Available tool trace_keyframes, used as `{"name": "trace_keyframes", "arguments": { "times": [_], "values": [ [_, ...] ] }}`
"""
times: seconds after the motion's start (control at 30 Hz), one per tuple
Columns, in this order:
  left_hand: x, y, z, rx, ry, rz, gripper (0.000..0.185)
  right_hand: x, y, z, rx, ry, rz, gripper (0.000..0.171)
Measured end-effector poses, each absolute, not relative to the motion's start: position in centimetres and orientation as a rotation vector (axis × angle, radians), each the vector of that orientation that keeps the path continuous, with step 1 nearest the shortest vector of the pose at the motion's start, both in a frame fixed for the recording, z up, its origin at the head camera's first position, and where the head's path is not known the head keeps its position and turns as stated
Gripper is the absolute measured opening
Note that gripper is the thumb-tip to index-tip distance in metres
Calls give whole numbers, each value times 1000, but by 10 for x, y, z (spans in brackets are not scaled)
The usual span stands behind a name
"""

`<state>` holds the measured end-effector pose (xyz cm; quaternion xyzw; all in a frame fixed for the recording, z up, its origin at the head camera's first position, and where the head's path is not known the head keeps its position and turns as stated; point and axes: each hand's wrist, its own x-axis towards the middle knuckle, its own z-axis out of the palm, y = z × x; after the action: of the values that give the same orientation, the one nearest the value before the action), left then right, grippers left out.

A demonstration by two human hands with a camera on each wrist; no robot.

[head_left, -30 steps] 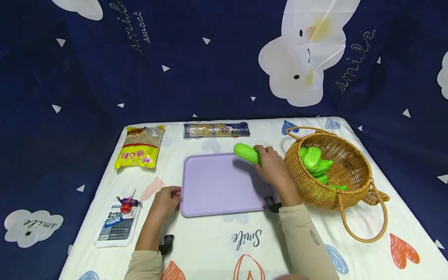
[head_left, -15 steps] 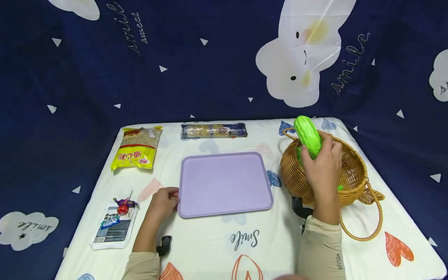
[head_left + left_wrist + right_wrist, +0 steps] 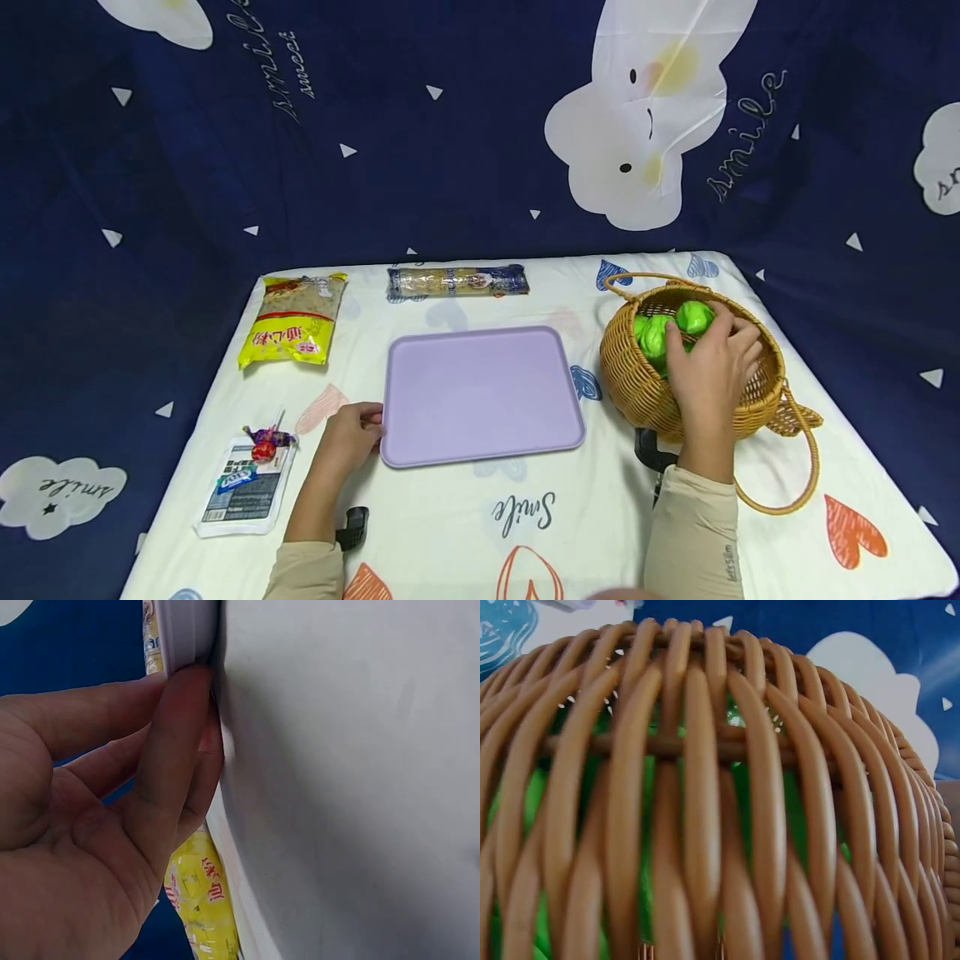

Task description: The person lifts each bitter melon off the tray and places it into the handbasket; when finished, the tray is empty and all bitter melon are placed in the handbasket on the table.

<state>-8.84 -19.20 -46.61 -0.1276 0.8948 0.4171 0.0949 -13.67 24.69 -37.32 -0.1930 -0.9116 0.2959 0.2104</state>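
My left hand (image 3: pixel 349 437) pinches the left edge of a flat lilac tray (image 3: pixel 483 396) between thumb and fingers. In the left wrist view, the fingertips (image 3: pixel 187 682) meet the tray's rim (image 3: pixel 184 634) close to the cloth. At the right, my right hand (image 3: pixel 712 367) reaches into the mouth of a round wicker basket (image 3: pixel 637 387) and holds a bright green bumpy cucumber (image 3: pixel 694 317), of which only one end shows. Other green vegetables (image 3: pixel 654 337) lie inside. The basket's weave (image 3: pixel 697 795) fills the right wrist view, hiding the right hand there.
A yellow pasta bag (image 3: pixel 294 321) lies at the back left, and a long clear packet of noodles (image 3: pixel 457 281) behind the tray. Front left, a white packet (image 3: pixel 243 492) bears a red lollipop (image 3: pixel 263 451) and wrapped candies. One basket handle (image 3: pixel 810 467) sticks out toward the front right.
My right hand has carried the cucumber from above the tray's right side to the basket and lowered it into the opening. My left hand stays at the tray's edge.
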Motion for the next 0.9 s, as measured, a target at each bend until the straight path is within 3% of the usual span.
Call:
{"name": "trace_keyframes", "arguments": {
  "times": [0.23,0.4,0.53,0.67,0.9],
  "values": [
    [-97,-195,-453,-210,2816,966,36,-138,231,-367,-369,-2503,812,59],
    [-119,-190,-395,-31,2994,752,53,-148,196,-349,37,-2600,763,57],
    [-133,-168,-343,94,3144,731,80,-159,165,-328,411,-2792,602,67],
    [-134,-144,-315,255,3196,649,105,-163,141,-312,600,-2968,433,85],
    [-129,-126,-306,334,3182,584,108,-159,129,-304,602,-2956,356,91]
  ]
}}
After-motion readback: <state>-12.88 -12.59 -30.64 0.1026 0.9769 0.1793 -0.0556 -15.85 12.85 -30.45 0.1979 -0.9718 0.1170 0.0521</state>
